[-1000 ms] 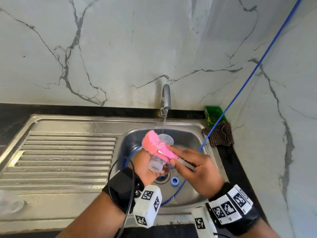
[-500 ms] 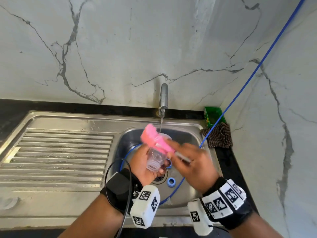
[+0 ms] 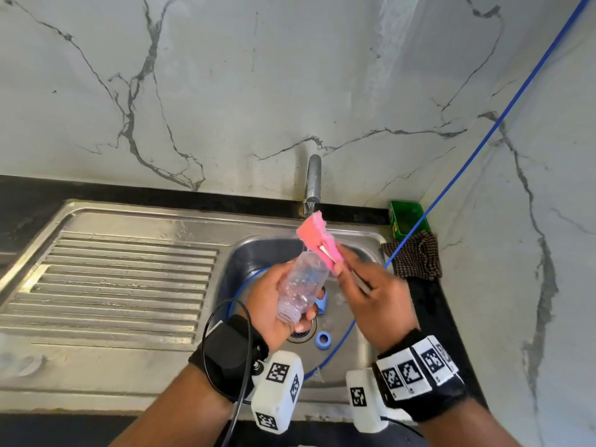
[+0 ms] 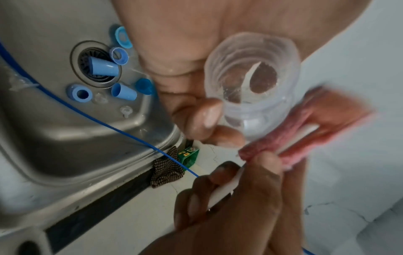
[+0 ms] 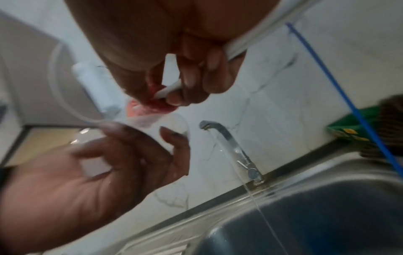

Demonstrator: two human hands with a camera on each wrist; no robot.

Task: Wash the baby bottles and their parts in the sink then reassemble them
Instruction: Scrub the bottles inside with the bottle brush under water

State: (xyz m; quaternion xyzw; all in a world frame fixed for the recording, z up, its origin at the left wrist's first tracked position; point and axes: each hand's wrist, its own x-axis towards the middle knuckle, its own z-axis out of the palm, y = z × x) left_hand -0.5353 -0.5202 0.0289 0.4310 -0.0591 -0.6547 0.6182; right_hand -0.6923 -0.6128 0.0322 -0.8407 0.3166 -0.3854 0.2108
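- The left hand [image 3: 274, 304], low centre of the head view, has its fingers curled round a clear baby bottle [image 3: 301, 285], held tilted over the sink basin [image 3: 254, 256] with the threaded open mouth pointing down toward the camera.
- In the left wrist view the bottle's [image 4: 250, 82] open mouth fills the upper right, with drops of water inside it.
- The right hand [image 3: 374, 298], just right of the bottle, pinches the white handle of a pink sponge brush [image 3: 319, 240]; the fingers are closed round the stick.
- The pink sponge head sits above the bottle's far end, just under the tap [image 3: 313, 182] at mid-frame; whether it touches the bottle is unclear.
- A thin stream of water [image 5: 246, 181] runs from the tap into the basin in the right wrist view.
- On the basin floor round the drain [image 4: 96, 67], left part of the left wrist view, lie several blue bottle parts [image 4: 124, 92], one of them on the drain grate, and two small clear teats [image 4: 126, 110].
- A blue cable [image 3: 483, 140] crosses the frame from the upper right down into the basin.
- A checked cloth [image 3: 416, 259] and a green box [image 3: 407, 217] sit at the right of the sink, against the marble wall.
- The ribbed draining board [image 3: 113, 285] takes the left half of the head view.
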